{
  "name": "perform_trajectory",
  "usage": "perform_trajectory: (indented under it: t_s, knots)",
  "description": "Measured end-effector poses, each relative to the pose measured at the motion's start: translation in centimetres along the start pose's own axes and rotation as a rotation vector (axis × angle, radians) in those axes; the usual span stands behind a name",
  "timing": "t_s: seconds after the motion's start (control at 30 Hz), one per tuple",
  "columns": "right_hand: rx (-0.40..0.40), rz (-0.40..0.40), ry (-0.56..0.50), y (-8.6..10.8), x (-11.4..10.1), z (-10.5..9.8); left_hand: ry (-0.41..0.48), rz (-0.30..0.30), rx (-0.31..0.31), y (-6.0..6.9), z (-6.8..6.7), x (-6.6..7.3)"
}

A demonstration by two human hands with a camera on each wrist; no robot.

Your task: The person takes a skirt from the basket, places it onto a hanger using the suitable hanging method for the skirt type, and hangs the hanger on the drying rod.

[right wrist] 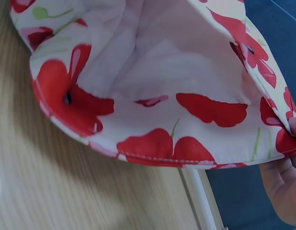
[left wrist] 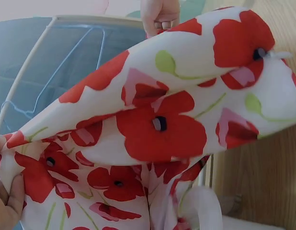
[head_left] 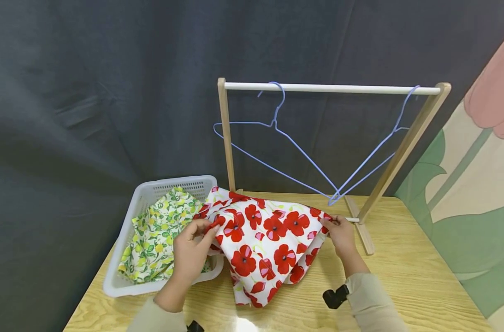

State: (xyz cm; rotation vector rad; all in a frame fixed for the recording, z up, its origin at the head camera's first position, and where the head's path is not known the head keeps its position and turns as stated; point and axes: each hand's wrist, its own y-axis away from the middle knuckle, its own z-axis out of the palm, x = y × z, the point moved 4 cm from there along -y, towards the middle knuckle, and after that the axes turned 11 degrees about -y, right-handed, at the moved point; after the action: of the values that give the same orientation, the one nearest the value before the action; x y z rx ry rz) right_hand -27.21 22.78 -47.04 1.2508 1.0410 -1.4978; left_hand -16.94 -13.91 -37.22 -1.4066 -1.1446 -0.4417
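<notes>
A white cloth with red poppies (head_left: 268, 230) hangs spread between my two hands, above the table and over the right rim of the basket. My left hand (head_left: 191, 246) pinches its left corner between thumb and fingers. At the other side my right hand (head_left: 340, 235) grips the right edge. In the right wrist view a stitched hem and plain white inner side of the poppy cloth (right wrist: 153, 148) show, with the right hand (right wrist: 284, 179) pinching the border. The left wrist view shows folds of the poppy cloth (left wrist: 160, 124) beside the left hand (left wrist: 9, 196).
A white plastic basket (head_left: 125, 244) holds a lemon-print cloth (head_left: 156, 235) at the left. Behind stands a wooden rack (head_left: 227, 133) with a white rail (head_left: 330, 88). Two blue hangers (head_left: 293, 143) (head_left: 372, 154) hang from it. The wooden table (head_left: 418, 267) extends right.
</notes>
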Motion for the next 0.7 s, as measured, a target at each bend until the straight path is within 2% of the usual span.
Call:
perform_trajectory:
  t_s: [0.03,0.1,0.2,0.23,0.27,0.33,0.43,0.47,0.5,0.57,0.7]
  knots:
    - [-0.015,-0.012,-0.049,-0.9,1.1,-0.9,-0.03,-0.021,-0.005,0.0,0.0,1.0]
    - [-0.002,-0.015,-0.065,-1.5,1.4,-1.8,-0.074,-0.073,-0.02,0.1,0.0,2.7]
    - [0.066,-0.004,0.009,-0.4,-0.9,-1.6,-0.138,-0.068,-0.035,0.2,0.4,4.0]
    - [0.085,-0.013,0.033,-0.1,-1.6,-1.6,-0.109,-0.064,-0.054,0.4,0.7,4.0]
    - [0.118,0.002,0.089,0.7,-3.0,-1.3,-0.04,-0.028,-0.071,0.8,1.6,2.0]
    - [0.16,0.024,0.166,1.5,-4.7,-1.0,0.005,0.017,-0.1,1.1,2.4,1.7]
    - [0.185,0.015,0.187,1.4,-4.9,-1.7,0.106,-0.002,-0.175,1.6,3.4,0.9]
    - [0.192,0.015,0.189,1.3,-5.0,-1.9,0.095,-0.004,-0.184,1.7,3.7,0.9]
    - [0.2,0.009,0.19,1.2,-4.9,-2.0,0.053,-0.037,-0.193,1.5,3.3,2.9]
    - [0.213,0.006,0.196,1.0,-4.8,-2.4,0.046,-0.06,-0.206,1.8,3.7,2.7]
    - [0.219,0.038,0.249,0.7,-3.8,-3.1,-0.087,-0.004,-0.175,2.4,4.1,2.3]
